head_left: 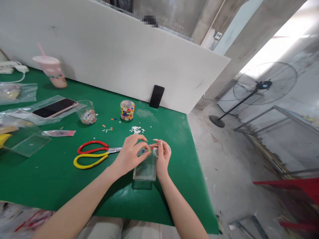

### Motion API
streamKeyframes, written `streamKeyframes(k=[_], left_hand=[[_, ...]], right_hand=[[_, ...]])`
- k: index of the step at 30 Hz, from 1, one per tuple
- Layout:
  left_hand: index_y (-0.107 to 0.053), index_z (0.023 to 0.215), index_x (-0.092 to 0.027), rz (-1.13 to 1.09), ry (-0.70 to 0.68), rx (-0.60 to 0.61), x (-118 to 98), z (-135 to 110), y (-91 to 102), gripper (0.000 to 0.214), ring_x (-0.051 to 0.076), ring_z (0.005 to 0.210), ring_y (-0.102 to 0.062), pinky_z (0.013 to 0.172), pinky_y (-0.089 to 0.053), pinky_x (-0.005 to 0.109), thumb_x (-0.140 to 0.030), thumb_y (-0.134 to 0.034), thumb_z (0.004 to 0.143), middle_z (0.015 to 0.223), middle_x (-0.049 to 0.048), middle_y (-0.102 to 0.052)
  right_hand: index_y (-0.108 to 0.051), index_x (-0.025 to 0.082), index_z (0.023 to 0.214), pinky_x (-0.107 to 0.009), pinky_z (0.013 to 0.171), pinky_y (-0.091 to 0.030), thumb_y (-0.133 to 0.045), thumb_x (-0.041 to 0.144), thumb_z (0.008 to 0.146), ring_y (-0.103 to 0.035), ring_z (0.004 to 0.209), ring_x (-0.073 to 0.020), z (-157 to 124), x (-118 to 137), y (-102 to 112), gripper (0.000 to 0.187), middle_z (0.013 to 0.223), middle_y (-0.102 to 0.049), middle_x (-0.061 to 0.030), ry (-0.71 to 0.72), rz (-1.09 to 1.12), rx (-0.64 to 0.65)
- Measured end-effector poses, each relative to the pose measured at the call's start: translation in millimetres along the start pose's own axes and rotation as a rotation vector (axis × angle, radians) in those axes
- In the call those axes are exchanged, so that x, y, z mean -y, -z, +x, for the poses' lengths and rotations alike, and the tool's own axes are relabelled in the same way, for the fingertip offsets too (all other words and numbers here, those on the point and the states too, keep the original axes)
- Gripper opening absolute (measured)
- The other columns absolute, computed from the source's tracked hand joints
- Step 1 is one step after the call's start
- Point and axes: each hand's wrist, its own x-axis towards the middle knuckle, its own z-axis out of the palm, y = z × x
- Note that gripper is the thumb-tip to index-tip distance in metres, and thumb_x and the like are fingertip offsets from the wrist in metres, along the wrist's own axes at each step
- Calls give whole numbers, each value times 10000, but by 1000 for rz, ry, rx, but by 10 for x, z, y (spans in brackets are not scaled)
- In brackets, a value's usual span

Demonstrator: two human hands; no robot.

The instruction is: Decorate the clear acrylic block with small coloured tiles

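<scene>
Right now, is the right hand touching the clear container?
Touching. Head view: the right hand cups the right side of the clear container.

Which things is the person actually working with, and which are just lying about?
In hand: clear container, held by left hand and right hand; coloured tiles on its rim; glass of loose tiles; white tile pile.
Lying about: scissors, pink phone, black phone, pink drink cup, floor fan.

Scissors (92, 154), phone (53, 108), pink cup (51, 71) and fan (265, 83) nearby.
</scene>
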Motion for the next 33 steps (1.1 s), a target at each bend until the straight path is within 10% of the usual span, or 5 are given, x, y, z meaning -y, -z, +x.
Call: streamKeyframes(k=[33], left_hand=[[-680, 964, -192, 38, 7, 126, 5, -10, -44, 138, 263, 1065, -554, 926, -465, 439, -215, -574, 879, 1085, 91, -621]], right_hand=[[-667, 165, 863, -296, 669, -511, -583, 497, 866, -654, 607, -155, 66, -112, 31, 342, 659, -709, -18, -123, 1, -66]])
